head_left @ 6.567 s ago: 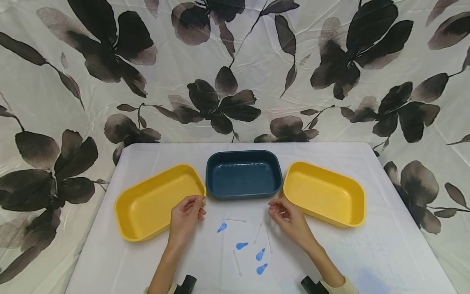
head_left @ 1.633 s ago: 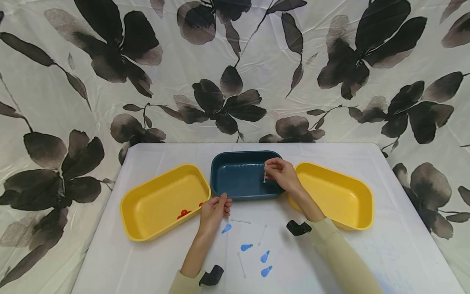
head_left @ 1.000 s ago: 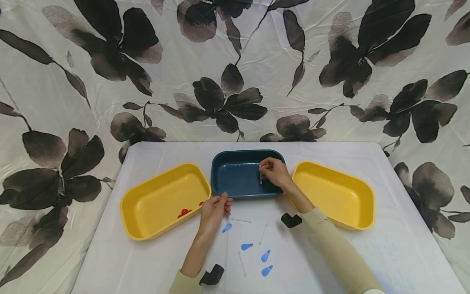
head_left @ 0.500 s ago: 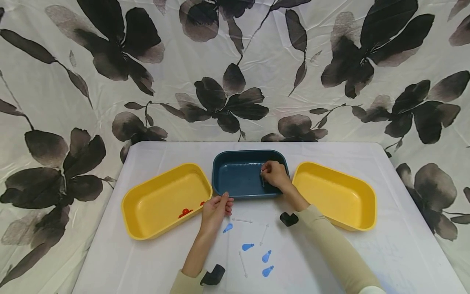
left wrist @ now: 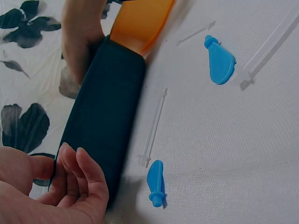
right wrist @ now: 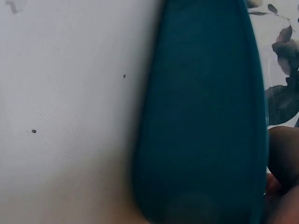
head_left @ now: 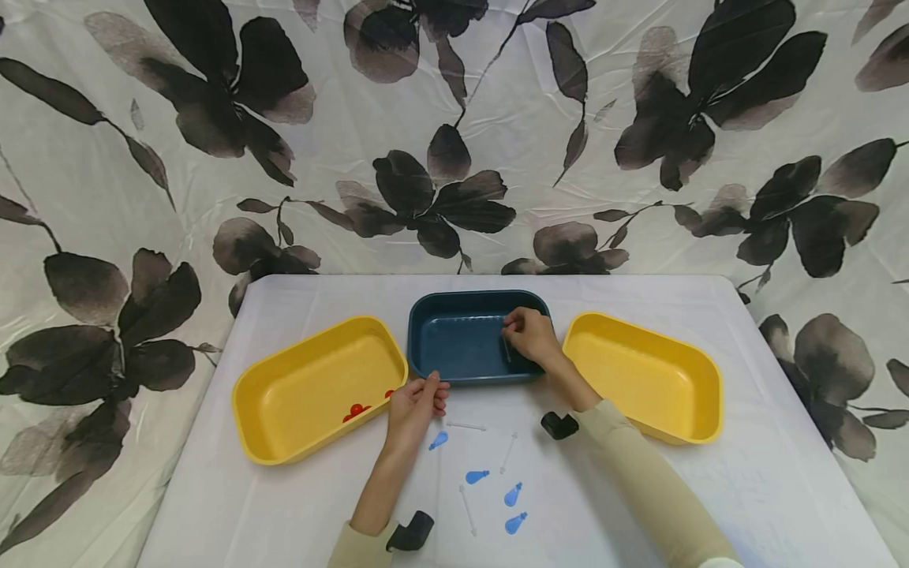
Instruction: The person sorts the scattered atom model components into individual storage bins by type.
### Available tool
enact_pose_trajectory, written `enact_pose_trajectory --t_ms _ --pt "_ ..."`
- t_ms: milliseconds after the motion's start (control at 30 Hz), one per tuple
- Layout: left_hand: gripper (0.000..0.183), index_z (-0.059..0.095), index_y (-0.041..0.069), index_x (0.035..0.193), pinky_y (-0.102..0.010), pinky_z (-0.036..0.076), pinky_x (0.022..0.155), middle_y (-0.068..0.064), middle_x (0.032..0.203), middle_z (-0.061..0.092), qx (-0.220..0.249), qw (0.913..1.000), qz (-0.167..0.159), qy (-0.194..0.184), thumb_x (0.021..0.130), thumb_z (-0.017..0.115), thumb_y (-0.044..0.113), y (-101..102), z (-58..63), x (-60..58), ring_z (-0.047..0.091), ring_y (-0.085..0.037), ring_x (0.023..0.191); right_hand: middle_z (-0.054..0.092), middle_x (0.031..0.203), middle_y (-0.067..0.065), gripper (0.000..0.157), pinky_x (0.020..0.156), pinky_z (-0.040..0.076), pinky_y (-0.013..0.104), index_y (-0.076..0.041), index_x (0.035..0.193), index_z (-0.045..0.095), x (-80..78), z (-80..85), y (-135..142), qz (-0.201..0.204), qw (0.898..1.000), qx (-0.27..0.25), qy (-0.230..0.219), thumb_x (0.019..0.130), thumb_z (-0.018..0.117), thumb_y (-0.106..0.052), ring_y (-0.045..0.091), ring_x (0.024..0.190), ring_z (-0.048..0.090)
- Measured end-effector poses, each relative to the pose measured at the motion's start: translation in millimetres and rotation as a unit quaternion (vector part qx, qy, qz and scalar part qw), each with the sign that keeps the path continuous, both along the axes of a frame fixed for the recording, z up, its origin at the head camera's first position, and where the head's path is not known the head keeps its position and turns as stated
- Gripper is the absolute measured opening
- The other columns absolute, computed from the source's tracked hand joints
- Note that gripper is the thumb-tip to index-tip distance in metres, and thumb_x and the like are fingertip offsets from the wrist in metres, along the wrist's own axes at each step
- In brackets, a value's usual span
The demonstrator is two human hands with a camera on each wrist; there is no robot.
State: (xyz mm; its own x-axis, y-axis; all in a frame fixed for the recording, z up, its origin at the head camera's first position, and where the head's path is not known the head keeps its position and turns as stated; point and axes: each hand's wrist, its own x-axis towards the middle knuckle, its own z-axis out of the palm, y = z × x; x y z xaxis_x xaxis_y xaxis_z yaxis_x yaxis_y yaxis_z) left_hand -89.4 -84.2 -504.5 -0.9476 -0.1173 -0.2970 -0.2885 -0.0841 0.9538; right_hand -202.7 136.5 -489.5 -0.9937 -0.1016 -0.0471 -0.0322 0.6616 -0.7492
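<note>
My right hand (head_left: 531,335) reaches into the dark blue tray (head_left: 454,377) and pinches a thin whitish stick (head_left: 507,349), which hangs down toward the tray floor. In the right wrist view the tray wall hides most of that hand. My left hand (head_left: 412,412) grips the tray's near left rim between thumb and fingers, seen closely in the left wrist view. Several flat blue bulb-shaped pieces (head_left: 477,477) lie on the table in front. Among them are thin whitish sticks with small end caps, one (head_left: 466,427) just below the tray.
A yellow tray (head_left: 259,450) on the left holds several small red balls (head_left: 357,409) along its near wall. Another yellow tray (head_left: 699,430) stands on the right beneath my right forearm's side. A floral cloth (head_left: 312,118) hangs behind the white table (head_left: 774,473).
Since the oldest frame, red balls have appeared in the left yellow tray. My left hand has moved to the blue tray's rim. My right hand has brought one stick into that tray and lowered it.
</note>
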Motion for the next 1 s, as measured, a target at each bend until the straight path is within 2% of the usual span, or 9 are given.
enact_pose_trajectory --t_ms 133,367,633,867,1000 --pt "0.038 0.070 -0.011 0.106 -0.019 0.056 0.062 -0.009 0.084 0.069 -0.001 1.0000 -0.001 0.001 0.107 0.058 0.025 -0.1 -0.7 0.0 0.057 -0.013 0.067 0.067 0.087 0.013 0.013 0.071 0.053 0.028 0.005 0.105 0.067 5.7 1.9 2.5 0.005 1.000 -0.026 0.017 0.096 0.069 -0.004 0.023 0.075 0.062" --pt "0.037 0.071 -0.010 0.105 -0.019 0.056 0.062 -0.011 0.085 0.069 -0.006 1.0000 -0.001 0.001 0.107 0.059 0.025 0.3 -1.8 0.2 0.057 -0.014 0.068 0.069 0.092 0.016 0.014 0.076 0.058 0.033 0.005 0.107 0.068 20.1 8.9 5.6 0.003 0.997 -0.062 0.042 0.096 0.070 -0.003 0.026 0.080 0.066" --pt "0.038 0.071 -0.009 0.106 -0.018 0.056 0.064 -0.011 0.087 0.069 -0.012 0.9999 0.005 -0.010 0.107 0.059 0.027 0.5 0.1 0.6 0.058 -0.014 0.069 0.070 0.102 0.017 0.016 0.076 0.061 0.030 0.003 0.112 0.068 38.8 19.7 9.3 -0.022 0.993 -0.110 0.030 0.099 0.067 -0.006 0.027 0.084 0.070" --pt "0.038 0.071 -0.009 0.106 -0.018 0.056 0.064 -0.008 0.084 0.068 -0.011 0.9999 0.002 -0.006 0.107 0.058 0.026 0.0 -1.3 -0.8 0.058 -0.013 0.069 0.070 0.101 0.018 0.019 0.072 0.060 0.023 0.004 0.113 0.067 56.9 22.2 13.8 -0.039 0.987 -0.155 0.026 0.098 0.069 -0.009 0.030 0.084 0.070" --pt "0.037 0.071 -0.010 0.105 -0.017 0.056 0.063 -0.008 0.083 0.067 -0.010 0.9999 0.004 -0.003 0.107 0.058 0.025 -0.3 -1.6 -1.2 0.057 -0.012 0.068 0.070 0.102 0.017 0.020 0.073 0.060 0.025 0.002 0.114 0.067 68.5 22.9 16.2 -0.054 0.983 -0.174 0.021 0.099 0.069 -0.010 0.032 0.085 0.069"
